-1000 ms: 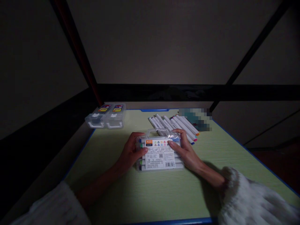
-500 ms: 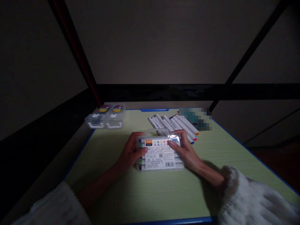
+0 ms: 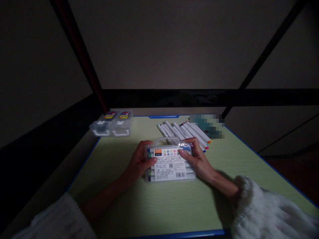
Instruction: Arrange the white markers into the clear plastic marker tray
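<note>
A clear plastic marker case (image 3: 169,166) with a white printed label lies on the pale green table (image 3: 159,209), filled with markers. My left hand (image 3: 139,163) grips its left side, thumb on top of the lid. My right hand (image 3: 198,160) holds the right side, fingers curled over the far edge and thumb pressing on the lid. Just behind the case a row of several loose white markers (image 3: 185,132) with coloured caps lies on the table.
Two more clear marker cases (image 3: 112,124) stand side by side at the table's far left corner. A blurred bluish object (image 3: 208,125) lies at the far right. The table has a blue edge, with dark metal frame bars behind it. The room is dim.
</note>
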Tool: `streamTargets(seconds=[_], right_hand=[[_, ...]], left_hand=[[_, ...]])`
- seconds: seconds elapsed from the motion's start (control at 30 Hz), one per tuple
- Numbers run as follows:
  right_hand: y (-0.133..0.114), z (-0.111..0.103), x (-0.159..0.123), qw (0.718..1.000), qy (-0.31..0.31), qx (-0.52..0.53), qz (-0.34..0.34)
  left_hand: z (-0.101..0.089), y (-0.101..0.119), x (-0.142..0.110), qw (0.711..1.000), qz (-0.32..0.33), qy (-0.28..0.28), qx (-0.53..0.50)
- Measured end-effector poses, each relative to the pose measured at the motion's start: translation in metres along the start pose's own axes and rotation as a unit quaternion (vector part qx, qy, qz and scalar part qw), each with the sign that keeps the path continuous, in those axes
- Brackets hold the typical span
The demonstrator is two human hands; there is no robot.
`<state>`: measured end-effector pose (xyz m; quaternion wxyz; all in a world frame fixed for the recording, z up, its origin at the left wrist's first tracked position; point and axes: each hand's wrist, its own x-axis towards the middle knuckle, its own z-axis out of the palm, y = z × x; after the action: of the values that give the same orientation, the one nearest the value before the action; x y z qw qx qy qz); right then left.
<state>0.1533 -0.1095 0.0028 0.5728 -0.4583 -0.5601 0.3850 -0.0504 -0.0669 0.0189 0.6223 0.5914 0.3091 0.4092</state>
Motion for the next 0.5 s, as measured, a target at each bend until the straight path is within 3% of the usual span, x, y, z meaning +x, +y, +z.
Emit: streamTargets(seconds=[0.5], right_hand=[[-0.0024, 0.0003, 0.0013, 1.000, 0.004, 0.000, -0.004]], left_hand=[[0.0005, -0.0009, -0.0009, 1.000, -0.006, 0.004, 0.001]])
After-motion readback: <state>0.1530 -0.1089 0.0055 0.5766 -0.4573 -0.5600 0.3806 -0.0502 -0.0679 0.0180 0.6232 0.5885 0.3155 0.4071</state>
